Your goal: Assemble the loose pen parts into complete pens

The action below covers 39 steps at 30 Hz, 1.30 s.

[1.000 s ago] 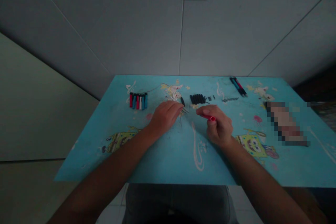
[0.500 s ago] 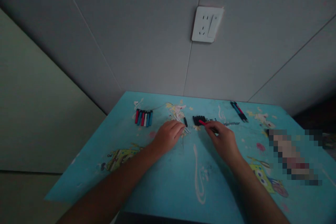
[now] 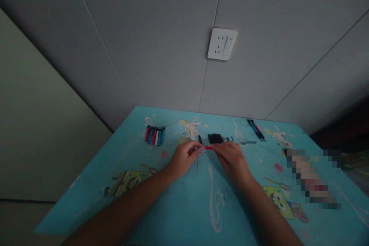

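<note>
My right hand (image 3: pixel 232 157) is closed on a red pen barrel (image 3: pixel 208 148), which lies level and points left. Facing it, my left hand (image 3: pixel 186 156) pinches at the barrel's left end; whatever small part is between those fingertips is too small to name. Just beyond the hands are thin white pen refills (image 3: pixel 191 133), partly hidden by the left hand. A single black piece (image 3: pixel 200 139) lies beside them. To its right sits a row of several short black pen parts (image 3: pixel 215 138).
Several red, blue and white pen barrels (image 3: pixel 155 136) lie in a row at the left. Pens (image 3: pixel 256 130) rest at the back right, near small dark parts (image 3: pixel 248 142). A blurred-out item (image 3: pixel 313 178) lies on the right of the cartoon-print table (image 3: pixel 184 207). A wall socket (image 3: pixel 222 44) is above.
Both hands have come together; the right hand brought the red barrel leftward to the left hand's fingertips. The camera view has shifted slightly, so the table sits lower.
</note>
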Available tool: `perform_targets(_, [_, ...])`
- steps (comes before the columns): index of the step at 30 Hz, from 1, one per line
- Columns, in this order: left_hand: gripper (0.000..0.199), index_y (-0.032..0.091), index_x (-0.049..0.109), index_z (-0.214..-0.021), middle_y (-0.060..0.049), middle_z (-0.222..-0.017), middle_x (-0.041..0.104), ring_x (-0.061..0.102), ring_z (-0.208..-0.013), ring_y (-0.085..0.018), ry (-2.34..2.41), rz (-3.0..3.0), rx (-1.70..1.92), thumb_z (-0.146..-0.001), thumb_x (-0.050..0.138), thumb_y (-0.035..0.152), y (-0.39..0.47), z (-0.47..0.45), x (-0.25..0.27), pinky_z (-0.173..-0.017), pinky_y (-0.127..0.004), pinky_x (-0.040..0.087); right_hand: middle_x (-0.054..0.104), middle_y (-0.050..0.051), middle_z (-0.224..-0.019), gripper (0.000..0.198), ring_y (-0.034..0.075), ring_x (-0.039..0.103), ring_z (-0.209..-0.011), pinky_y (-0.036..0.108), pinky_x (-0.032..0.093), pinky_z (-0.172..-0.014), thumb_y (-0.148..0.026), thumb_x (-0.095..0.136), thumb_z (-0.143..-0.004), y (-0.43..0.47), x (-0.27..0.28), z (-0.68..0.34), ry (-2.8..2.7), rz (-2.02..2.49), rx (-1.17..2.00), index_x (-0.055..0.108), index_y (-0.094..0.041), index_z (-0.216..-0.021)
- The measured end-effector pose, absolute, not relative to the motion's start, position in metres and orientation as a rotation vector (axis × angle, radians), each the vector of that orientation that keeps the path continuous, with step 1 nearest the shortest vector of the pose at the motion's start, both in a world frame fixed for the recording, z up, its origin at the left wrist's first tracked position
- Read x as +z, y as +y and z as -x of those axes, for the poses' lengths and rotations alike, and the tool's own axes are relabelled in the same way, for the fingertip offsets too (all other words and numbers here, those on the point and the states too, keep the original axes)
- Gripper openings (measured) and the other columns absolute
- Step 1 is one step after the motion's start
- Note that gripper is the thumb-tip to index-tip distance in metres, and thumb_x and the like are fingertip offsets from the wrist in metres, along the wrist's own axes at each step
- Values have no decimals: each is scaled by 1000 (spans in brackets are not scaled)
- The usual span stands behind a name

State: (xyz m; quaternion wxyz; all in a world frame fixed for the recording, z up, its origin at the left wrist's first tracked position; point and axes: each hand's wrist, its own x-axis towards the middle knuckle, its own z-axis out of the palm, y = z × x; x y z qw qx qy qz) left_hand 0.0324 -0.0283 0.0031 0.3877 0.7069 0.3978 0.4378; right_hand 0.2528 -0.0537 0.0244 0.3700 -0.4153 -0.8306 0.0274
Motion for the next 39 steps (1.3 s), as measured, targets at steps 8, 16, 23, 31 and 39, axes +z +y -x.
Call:
perform_targets(8, [25, 20, 60, -111, -3, -86, 67, 64, -78, -16, 931, -1775, 1128, -89, 60, 32, -29, -29, 5, -73, -28, 51, 71, 6, -108, 25, 24, 62, -101, 46, 46, -93, -22, 55, -93, -56, 20, -242, -2013, 1073, 323, 67, -28, -114])
perform_targets(16, [18, 19, 64, -101, -5, -90, 65, 63, -83, -17, 819, -1789, 1202, -88, 62, 31, -35, -29, 6, -73, -28, 51, 66, 3, -93, 13, 17, 64, -88, 32, 52, -80, -32, 60, -91, -68, 7, -205, -1556, 1061, 911, 58, -22, -99])
perform_targets(23, [22, 19, 53, -99, -6, -95, 63, 61, -90, -17, 1050, -1542, 1627, -100, 36, 33, -17, -16, 17, -85, -32, 48, 65, 7, -106, 19, 20, 59, -100, 38, 45, -94, -26, 49, -96, -60, -2, -211, -1916, 1221, 539, 63, -21, -109])
perform_targets(31, [18, 19, 54, -93, -4, -86, 61, 58, -80, -17, 1331, -2347, 1247, -97, 41, 30, 5, 12, 5, -76, -28, 45, 64, 9, -95, 20, 21, 58, -93, 33, 43, -88, -26, 50, -94, -51, -3, -202, -2084, 1624, 114, 68, -20, -103])
perform_targets(39, [27, 21, 56, -83, -2, -78, 64, 60, -71, -16, 1455, -2562, 731, -98, 39, 35, 1, 3, 1, -65, -26, 40, 62, 7, -88, 20, 19, 58, -88, 29, 40, -82, -26, 50, -94, -48, -3, -200, -2062, 1776, 38, 67, -19, -87])
